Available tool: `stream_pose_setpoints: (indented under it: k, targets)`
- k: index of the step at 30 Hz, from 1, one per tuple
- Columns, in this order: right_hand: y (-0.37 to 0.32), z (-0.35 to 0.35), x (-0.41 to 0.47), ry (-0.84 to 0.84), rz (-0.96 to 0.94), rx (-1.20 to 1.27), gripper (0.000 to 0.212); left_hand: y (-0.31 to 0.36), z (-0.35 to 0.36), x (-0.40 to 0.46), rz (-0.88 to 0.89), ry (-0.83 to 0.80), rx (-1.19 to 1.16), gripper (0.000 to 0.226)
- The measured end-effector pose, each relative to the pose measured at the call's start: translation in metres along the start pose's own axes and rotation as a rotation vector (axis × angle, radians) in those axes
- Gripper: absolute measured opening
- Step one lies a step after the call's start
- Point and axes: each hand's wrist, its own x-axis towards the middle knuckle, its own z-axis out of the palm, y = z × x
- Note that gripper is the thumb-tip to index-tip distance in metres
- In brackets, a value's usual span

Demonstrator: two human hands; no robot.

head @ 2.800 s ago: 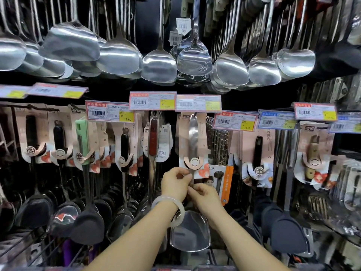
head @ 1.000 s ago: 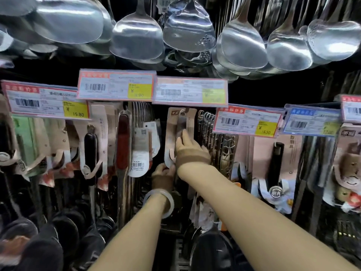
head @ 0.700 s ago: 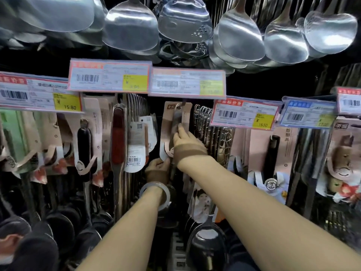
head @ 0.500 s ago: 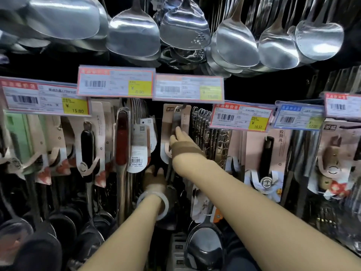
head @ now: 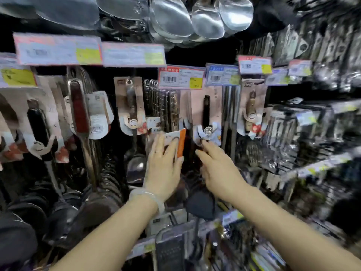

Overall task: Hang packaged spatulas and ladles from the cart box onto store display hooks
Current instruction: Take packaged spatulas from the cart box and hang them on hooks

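This is a shop, the kitchenware aisle of a store; price tags (head: 180,77) with barcodes and yellow price patches run in a row across the middle of the frame; below them carded utensils (head: 131,106) hang in packs; along the top, bare steel ladles (head: 207,22) hang crowded; at right, more bagged goods (head: 304,133) fill the wall, blurred.

A steel spatula (head: 132,106) in a pale pink card sleeve hangs upright on its display hook (head: 131,80), under the price tags — handle up, its head lost in the dark below. To its right hangs a black-handled utensil (head: 206,112) on a like pink card, also upright. Between the two and lower hangs a white-and-orange packaged card (head: 176,140), its print too blurred to read.
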Motion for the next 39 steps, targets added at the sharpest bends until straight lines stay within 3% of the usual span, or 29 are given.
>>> stream_pose_setpoints:
  k: [4, 7, 11, 16, 23, 26, 33, 39]
  targets:
    - [0.052, -0.003, -0.054, -0.177, 0.2, -0.156, 0.061, 0.035, 0.032, -0.019, 0.021, 0.007, 0.265, 0.073]
    - [0.086, -0.008, -0.095, -0.277, 0.35, -0.168, 0.065, 0.071, 0.064, -0.035, 0.183, -0.001, 0.241, 0.077]
    - [0.131, -0.001, -0.154, -0.353, 0.516, -0.209, 0.063, 0.126, 0.128, -0.069, 0.373, -0.297, 0.193, 0.073]
    - [0.188, 0.01, -0.229, -0.48, 0.728, -0.134, 0.06, 0.194, 0.217, -0.113, 0.438, -0.661, 0.195, 0.068]
    - [0.296, 0.016, -0.355, -0.523, 1.06, -0.059, 0.054, 0.292, 0.322, -0.161, 0.588, -0.968, 0.094, 0.067]
    - [0.327, 0.024, -0.405, -0.577, 1.191, -0.015, 0.065, 0.327, 0.363, -0.187, 0.615, -1.07, 0.06, 0.069]
    - [0.36, 0.064, -0.476, -0.56, 1.575, 0.234, 0.057, 0.369, 0.431, -0.235, 0.723, -1.316, 0.098, 0.072]
    - [0.367, 0.107, -0.504, -0.319, 1.971, 0.51, 0.041, 0.371, 0.48, -0.253, 0.702, -1.481, 0.075, 0.07]
